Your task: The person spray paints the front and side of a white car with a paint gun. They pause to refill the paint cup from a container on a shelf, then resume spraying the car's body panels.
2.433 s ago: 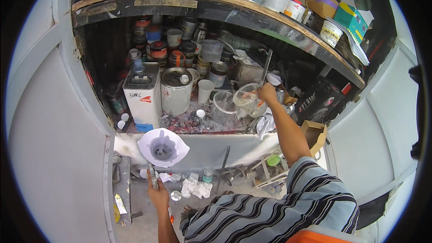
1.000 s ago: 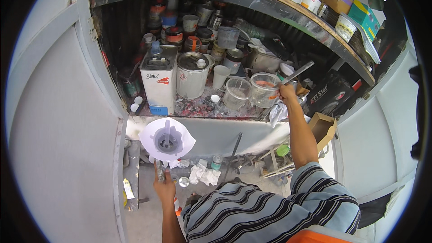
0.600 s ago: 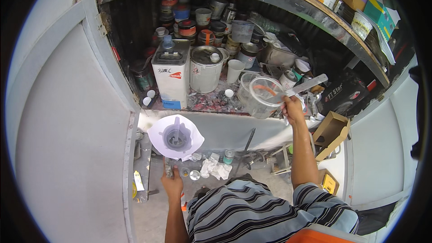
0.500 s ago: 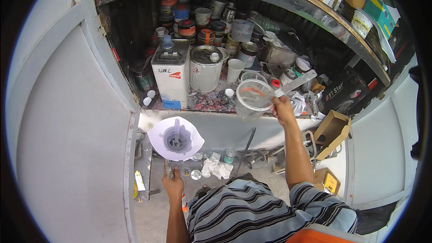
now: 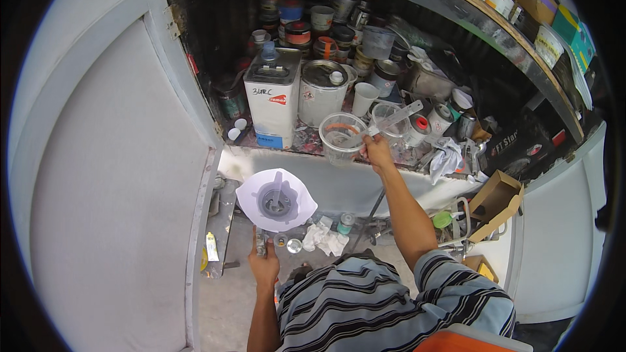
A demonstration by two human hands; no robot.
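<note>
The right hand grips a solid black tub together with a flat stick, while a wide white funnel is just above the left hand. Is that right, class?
Not quite: the tub is clear, not solid black, as the head view shows. The right hand does grip it with a flat stick, and the wide white funnel is just above the left hand.

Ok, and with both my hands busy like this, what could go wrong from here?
A clear round plastic tub held in your right hand, near the front edge of the paint-stained shelf, could drop or spill if your grip slips.
The flat translucent stick in the same hand overlaps a second clear plastic tub in view, so it might knock that one.
Your left hand holds a white funnel with a grey centre up on a metal handle; it may tip.
</note>
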